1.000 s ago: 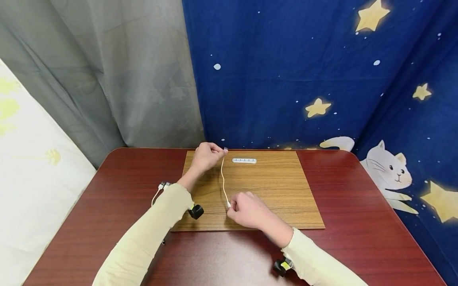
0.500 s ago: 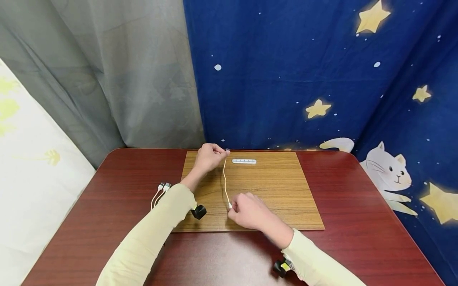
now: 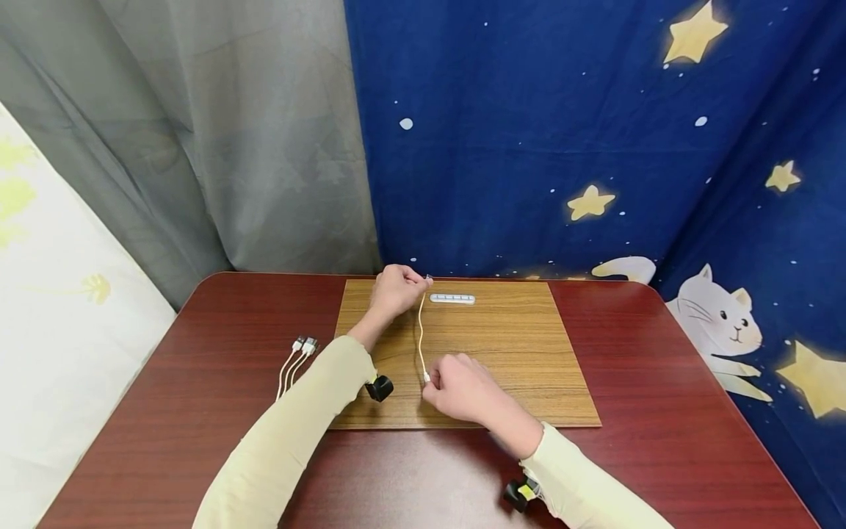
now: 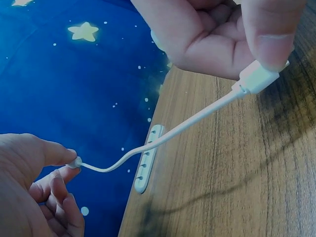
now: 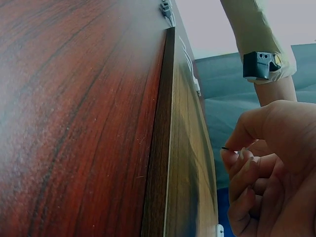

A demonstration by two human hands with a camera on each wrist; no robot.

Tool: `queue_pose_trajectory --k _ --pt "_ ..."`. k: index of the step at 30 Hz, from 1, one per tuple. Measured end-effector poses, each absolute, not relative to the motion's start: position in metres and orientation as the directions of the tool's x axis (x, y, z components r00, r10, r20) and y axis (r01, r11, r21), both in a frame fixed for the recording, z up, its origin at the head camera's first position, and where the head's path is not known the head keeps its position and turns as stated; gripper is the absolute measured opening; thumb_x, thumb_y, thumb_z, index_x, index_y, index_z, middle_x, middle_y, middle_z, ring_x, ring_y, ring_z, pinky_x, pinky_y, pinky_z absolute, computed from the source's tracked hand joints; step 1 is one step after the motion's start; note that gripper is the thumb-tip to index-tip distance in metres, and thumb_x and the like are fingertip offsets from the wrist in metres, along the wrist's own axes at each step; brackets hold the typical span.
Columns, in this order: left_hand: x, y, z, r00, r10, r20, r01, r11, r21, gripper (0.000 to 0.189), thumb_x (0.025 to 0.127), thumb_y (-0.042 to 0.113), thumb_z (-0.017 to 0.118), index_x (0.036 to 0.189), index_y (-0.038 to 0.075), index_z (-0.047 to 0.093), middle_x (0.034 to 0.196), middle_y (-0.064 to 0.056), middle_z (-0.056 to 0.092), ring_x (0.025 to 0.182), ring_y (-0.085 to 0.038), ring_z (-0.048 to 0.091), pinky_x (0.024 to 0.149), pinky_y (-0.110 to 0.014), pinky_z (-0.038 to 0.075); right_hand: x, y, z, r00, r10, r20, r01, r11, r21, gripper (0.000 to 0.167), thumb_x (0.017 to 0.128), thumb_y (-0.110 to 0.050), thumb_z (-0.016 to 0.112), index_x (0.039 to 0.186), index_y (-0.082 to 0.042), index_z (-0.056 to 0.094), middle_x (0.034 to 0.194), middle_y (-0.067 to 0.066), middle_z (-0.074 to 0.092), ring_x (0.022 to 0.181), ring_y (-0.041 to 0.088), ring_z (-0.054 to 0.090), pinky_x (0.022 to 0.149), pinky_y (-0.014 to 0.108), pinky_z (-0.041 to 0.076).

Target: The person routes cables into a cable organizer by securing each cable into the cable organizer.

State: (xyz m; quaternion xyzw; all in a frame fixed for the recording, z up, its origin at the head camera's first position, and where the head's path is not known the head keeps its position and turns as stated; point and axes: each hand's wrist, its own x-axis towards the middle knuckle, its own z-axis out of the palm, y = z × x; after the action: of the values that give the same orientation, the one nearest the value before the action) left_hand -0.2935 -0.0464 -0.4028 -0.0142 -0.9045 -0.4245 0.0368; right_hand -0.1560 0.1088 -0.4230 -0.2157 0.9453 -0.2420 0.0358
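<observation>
Behind the dark red tabletop (image 3: 628, 411) hang a grey curtain and a blue cloth printed with stars and a cat. On it lies a wooden board (image 3: 515, 360), and over the board a short white cable (image 3: 421, 334) is stretched between the two hands. The left hand (image 3: 394, 290) pinches the far plug between thumb and fingertips, just beside a white cable clip strip (image 3: 452, 298) that lies right of that hand near the board's far edge. The right hand (image 3: 463, 388) pinches the near plug, its other fingers curled in. In the left wrist view the cable (image 4: 163, 138) sags a little and crosses above the strip (image 4: 146, 165) without clearly touching it. Two more white cables (image 3: 295, 356) lie on the tabletop, outward of the left forearm. By the look of it, the cable is being lined up with the strip; the move that follows would call for lowering it over one slot and pressing it in while both ends stay taut.
</observation>
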Motion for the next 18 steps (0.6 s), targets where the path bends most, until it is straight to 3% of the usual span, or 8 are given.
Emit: queue_pose_trajectory --k 18 --pt "-0.302 -0.027 -0.411 -0.998 -0.053 0.017 -0.026 0.719 0.695 0.019 0.088 0.040 0.078 0.077 0.025 0.076 0.083 0.009 0.070 0.089 -0.022 0.066 0.072 -0.041 0.050 -0.158 0.107 -0.424 -0.918 -0.394 0.044 -0.369 0.808 -0.459 0.025 0.079 -0.017 0.065 0.059 -0.022 0.051 0.052 -0.010 0.046 0.050 0.011 0.046 0.047 0.033 0.039"
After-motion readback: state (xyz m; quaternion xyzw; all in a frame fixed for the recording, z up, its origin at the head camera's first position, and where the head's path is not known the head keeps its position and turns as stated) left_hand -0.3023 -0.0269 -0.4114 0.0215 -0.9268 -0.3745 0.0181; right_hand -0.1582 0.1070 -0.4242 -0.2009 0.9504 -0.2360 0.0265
